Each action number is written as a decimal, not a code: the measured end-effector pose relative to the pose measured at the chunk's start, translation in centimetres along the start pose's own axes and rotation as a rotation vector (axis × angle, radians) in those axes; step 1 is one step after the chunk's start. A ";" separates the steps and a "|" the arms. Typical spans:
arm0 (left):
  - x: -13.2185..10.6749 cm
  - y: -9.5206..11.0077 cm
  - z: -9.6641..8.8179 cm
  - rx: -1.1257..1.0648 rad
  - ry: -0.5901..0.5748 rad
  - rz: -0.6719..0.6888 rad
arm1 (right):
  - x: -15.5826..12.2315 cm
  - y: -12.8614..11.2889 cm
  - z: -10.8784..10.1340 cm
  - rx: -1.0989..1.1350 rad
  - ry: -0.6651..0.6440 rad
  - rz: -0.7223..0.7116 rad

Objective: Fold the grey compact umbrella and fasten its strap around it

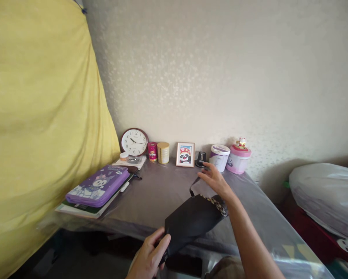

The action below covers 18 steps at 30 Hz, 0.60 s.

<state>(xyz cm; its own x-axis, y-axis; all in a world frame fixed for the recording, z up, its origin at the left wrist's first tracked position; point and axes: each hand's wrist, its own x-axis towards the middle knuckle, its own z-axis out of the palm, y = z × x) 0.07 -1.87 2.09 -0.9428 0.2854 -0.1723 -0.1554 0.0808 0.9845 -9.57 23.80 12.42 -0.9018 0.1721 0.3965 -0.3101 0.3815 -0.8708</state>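
Note:
My left hand [150, 254] is closed around the near end of a folded black umbrella [191, 221], which lies across the front of the grey table [162, 193]. My right hand [216, 180] hovers over the umbrella's far end, fingers spread and pointing left toward its black strap loop [194, 186]. A patterned band [217, 203] wraps the umbrella just under my right wrist. A small black object [201, 159] stands just beyond my right fingertips.
Along the wall stand a round clock [134, 142], a red tin [152, 151], a gold tin [163, 152], a framed picture [185, 154], a white-purple tub [219, 157] and a pink jar [239, 159]. A purple case [98, 186] lies on books at left. Yellow cloth [37, 116] hangs left; a plastic-covered bundle [324, 193] sits right.

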 end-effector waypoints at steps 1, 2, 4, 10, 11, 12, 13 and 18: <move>0.1 -0.1 -0.1 -0.025 0.007 0.000 | 0.0 0.5 -0.5 -0.093 0.080 -0.044; 0.2 0.0 -0.2 -0.045 0.011 0.008 | -0.1 0.8 -0.9 -0.162 0.133 -0.090; 0.5 0.4 -0.6 -0.056 0.026 0.035 | -0.7 0.6 -1.4 -0.233 0.133 -0.184; 0.5 2.8 -2.1 -0.045 0.075 0.111 | -2.5 -1.7 -0.7 -0.300 -0.295 -0.364; 0.5 3.1 -2.3 -0.050 0.070 0.125 | -2.4 -1.5 -0.8 -0.284 -0.225 -0.365; 0.6 3.3 -2.5 -0.054 0.062 0.135 | -2.2 -1.0 -1.1 -0.249 -0.098 -0.342; 0.7 3.4 -2.7 -0.057 0.053 0.140 | -2.0 -0.4 -1.5 -0.192 0.051 -0.290; 1.4 4.5 -3.8 -0.135 0.068 0.153 | -1.6 2.8 -3.5 0.063 0.159 0.141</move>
<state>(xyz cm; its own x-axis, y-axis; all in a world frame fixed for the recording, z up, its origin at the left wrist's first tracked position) -3.04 -4.72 6.43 -0.9755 0.2187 -0.0225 -0.0428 -0.0882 0.9952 -7.90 27.78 10.36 -0.8803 0.3623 0.3064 -0.2074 0.2868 -0.9353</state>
